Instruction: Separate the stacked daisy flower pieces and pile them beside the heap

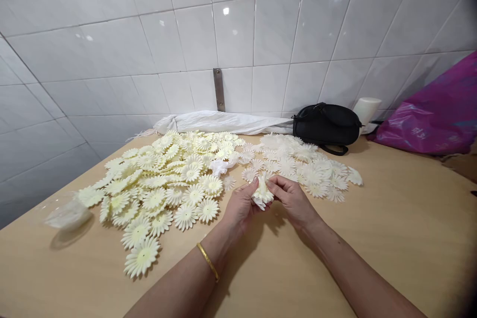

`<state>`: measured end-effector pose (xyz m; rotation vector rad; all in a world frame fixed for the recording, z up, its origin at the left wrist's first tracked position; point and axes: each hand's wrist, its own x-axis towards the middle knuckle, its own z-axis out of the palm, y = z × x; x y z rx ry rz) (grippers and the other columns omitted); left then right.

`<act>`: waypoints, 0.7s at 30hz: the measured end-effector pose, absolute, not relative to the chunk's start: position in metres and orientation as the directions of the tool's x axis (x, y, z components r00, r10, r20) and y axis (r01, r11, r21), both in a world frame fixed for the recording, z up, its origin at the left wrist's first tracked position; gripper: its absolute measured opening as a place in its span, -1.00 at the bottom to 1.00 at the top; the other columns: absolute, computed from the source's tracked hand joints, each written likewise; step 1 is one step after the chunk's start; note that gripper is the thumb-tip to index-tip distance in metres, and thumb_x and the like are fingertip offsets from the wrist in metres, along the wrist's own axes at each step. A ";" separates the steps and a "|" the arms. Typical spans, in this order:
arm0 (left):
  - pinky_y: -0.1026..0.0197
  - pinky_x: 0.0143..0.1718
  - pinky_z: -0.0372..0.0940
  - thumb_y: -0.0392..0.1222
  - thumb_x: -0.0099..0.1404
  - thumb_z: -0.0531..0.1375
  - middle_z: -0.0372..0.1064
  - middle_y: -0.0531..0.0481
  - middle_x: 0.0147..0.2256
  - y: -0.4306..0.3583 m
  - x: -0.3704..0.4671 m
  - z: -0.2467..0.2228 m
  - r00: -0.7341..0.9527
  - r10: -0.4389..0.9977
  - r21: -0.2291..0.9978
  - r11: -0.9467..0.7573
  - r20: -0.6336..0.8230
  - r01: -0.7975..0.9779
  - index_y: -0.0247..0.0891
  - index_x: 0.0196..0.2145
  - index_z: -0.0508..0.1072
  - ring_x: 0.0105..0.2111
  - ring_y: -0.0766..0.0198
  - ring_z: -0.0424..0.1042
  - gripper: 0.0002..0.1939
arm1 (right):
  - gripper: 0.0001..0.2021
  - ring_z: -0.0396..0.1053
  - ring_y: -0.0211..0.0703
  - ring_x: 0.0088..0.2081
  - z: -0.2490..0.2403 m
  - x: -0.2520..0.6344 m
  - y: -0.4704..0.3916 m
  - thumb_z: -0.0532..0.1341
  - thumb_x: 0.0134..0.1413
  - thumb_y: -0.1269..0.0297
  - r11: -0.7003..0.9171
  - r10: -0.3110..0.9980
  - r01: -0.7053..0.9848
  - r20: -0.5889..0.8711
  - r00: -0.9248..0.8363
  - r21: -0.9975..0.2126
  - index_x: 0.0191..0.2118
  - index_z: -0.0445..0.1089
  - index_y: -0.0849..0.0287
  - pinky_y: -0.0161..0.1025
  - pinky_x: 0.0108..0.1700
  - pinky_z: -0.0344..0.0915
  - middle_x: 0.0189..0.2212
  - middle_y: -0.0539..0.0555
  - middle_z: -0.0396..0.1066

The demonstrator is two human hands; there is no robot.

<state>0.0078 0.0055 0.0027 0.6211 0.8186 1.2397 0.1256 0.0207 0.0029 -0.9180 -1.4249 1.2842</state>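
Between my two hands, above the table point(283, 278), is a pale cream artificial flower point(263, 194) with its petals bunched up. My left hand point(240, 204) is closed on its left side, thumb on top. The fingertips of my right hand point(292, 198) pinch its right side. A large heap of pale yellow daisy-shaped petal pieces point(152, 198) lies to the left of my hands. Just beyond them spreads a pile of thinner white petal pieces point(290, 159). A crumpled white scrap point(220, 167) rests between the two piles.
A clear plastic container point(69, 216) stands at the left. Along the tiled wall lie a white cloth point(223, 121) and a black zipped case point(328, 124). Behind the case is a white cylinder point(367, 108). A purple plastic bag point(428, 114) fills the right back corner.
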 end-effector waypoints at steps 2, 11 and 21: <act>0.31 -0.63 0.15 0.01 0.00 0.23 0.28 0.00 -0.63 0.006 0.005 0.004 0.135 0.963 0.796 0.268 -0.232 -0.544 -0.39 -0.48 0.36 -0.67 0.38 0.26 -0.66 | -0.77 0.22 -0.29 -0.51 0.004 0.129 0.021 0.20 -0.13 0.10 0.125 0.942 -0.098 0.149 -0.302 -0.987 -0.38 0.32 0.16 -0.33 -0.43 0.19 -0.54 -0.04 0.28; 0.30 -0.66 0.15 0.06 0.02 0.19 0.31 -0.04 -0.62 0.006 0.006 0.003 0.228 0.932 0.806 0.358 -0.281 -0.471 -0.40 -0.48 0.36 -0.68 0.35 0.28 -0.62 | -0.84 0.15 -0.31 -0.55 0.005 0.130 0.022 0.18 -0.10 0.19 0.325 0.940 0.117 0.307 -0.148 -0.938 -0.47 0.31 0.18 -0.35 -0.50 0.09 -0.62 -0.06 0.20; 0.29 -0.61 0.25 -0.52 -0.08 0.12 0.39 -0.05 -0.53 0.006 0.003 0.006 0.125 0.944 0.741 0.317 -0.304 -0.592 -0.35 -0.33 0.27 -0.58 0.27 0.38 -0.70 | -0.76 0.16 -0.30 -0.53 0.005 0.141 0.037 0.21 -0.17 0.11 0.272 0.954 0.007 0.271 0.127 -0.962 -0.54 0.19 0.15 -0.33 -0.42 0.14 -0.61 -0.07 0.18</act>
